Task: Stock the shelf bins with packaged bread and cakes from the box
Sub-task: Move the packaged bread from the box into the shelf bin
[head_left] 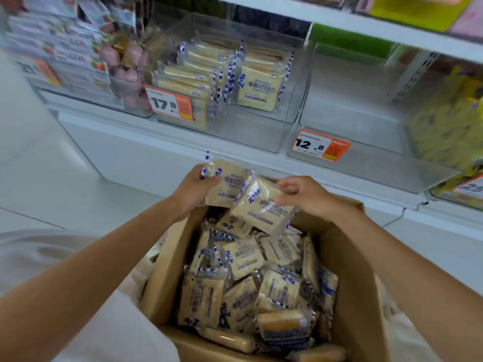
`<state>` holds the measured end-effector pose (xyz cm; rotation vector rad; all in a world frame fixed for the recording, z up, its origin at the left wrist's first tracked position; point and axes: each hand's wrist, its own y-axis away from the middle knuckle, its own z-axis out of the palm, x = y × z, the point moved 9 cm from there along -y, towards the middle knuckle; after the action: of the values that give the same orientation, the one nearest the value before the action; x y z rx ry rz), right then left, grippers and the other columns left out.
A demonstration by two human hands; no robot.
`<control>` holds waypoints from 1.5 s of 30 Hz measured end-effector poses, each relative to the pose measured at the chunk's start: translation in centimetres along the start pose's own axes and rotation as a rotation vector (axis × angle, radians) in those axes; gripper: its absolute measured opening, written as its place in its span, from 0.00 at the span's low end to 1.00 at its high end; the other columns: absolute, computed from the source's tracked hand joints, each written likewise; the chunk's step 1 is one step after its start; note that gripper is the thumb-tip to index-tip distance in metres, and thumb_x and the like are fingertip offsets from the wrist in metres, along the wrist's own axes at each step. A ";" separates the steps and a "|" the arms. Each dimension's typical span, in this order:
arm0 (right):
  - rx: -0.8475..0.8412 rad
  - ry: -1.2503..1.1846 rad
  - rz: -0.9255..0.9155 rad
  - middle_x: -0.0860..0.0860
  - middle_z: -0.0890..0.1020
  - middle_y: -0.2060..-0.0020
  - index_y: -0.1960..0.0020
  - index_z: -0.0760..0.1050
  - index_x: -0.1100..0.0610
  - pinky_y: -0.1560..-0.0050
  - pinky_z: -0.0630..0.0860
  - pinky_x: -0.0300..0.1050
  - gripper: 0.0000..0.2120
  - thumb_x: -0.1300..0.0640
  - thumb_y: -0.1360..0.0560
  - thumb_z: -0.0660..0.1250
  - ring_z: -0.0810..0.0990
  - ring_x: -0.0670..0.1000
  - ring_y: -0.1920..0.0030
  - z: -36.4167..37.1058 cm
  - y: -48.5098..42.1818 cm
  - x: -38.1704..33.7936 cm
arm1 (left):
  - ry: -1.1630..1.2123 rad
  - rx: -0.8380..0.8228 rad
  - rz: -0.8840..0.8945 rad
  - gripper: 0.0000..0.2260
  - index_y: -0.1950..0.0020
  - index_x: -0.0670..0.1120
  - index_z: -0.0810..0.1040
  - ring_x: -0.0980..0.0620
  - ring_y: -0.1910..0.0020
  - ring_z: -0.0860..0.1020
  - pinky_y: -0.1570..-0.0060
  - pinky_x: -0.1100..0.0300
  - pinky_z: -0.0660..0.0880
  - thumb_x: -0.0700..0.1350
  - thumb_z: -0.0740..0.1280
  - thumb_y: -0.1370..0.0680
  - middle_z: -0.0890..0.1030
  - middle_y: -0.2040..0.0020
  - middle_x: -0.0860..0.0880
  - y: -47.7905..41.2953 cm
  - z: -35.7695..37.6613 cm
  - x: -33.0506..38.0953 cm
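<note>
Plastic-wrapped bread packet (230,182) gripped by left hand (194,188); right hand (304,195) pinches second packet (258,210) over box (352,296).

The box (347,296) near the person is showing matt brown cardboard, dull and slightly rough, while the bread packs (243,257) inside it are glinting in thin, clear, crinkly plastic film. On the far side the bins (248,131) are looking like clear, smooth, glossy hard plastic, the price tags (171,104) on them are showing flat printed paper, and the shelf (130,152) below is showing a smooth white painted face; at the near left a garment (39,252) is lying as soft matt white cloth.
</note>
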<state>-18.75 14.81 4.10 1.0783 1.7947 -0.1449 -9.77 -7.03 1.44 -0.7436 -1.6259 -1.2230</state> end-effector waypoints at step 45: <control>0.557 0.792 -0.114 0.50 0.51 0.24 0.23 0.51 0.43 0.38 0.71 0.55 0.46 0.44 0.33 0.75 0.45 0.56 0.24 -8.9 -19.1 -15.2 | -1.117 -0.053 0.607 0.22 0.49 0.61 0.71 0.48 0.30 0.67 0.28 0.42 0.57 0.48 0.79 0.34 0.71 0.30 0.54 -21.6 -0.3 24.3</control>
<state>-37.00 -0.93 13.79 1.5640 2.6210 -0.3361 -37.58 -15.74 15.76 -2.0048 -1.9366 -0.3605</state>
